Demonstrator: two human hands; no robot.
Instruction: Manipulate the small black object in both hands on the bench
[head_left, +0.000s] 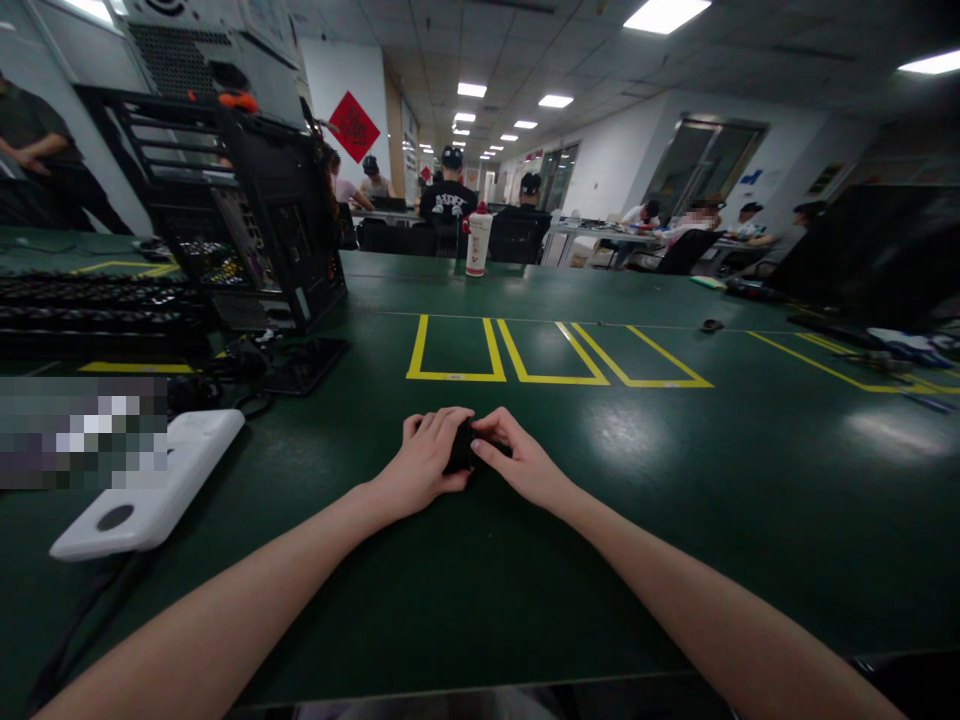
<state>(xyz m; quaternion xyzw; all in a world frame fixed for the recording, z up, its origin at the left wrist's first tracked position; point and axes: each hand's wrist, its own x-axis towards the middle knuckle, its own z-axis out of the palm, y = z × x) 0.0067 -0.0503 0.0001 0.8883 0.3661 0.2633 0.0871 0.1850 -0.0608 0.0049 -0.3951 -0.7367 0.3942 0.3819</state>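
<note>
Between my hands is a small black block-like object (460, 452), low over the green table (480, 590) or resting on it; its kind cannot be made out. My left hand (421, 462) curls around its left side, fingers over the top and thumb at the near edge. From the other side, my right hand (523, 465) pinches at its right end with thumb and forefinger. A dark part shows under the right fingers, and the rest is covered by both hands. Just beyond them, yellow tape outlines (457, 377) mark the table.
An open black computer case (259, 220) stands at left, near a white power strip (161, 480) with a cable. A white cup (477, 245) stands at the far edge. A small black item (711, 326) and a dark monitor (877, 260) are at right. People sit in the background.
</note>
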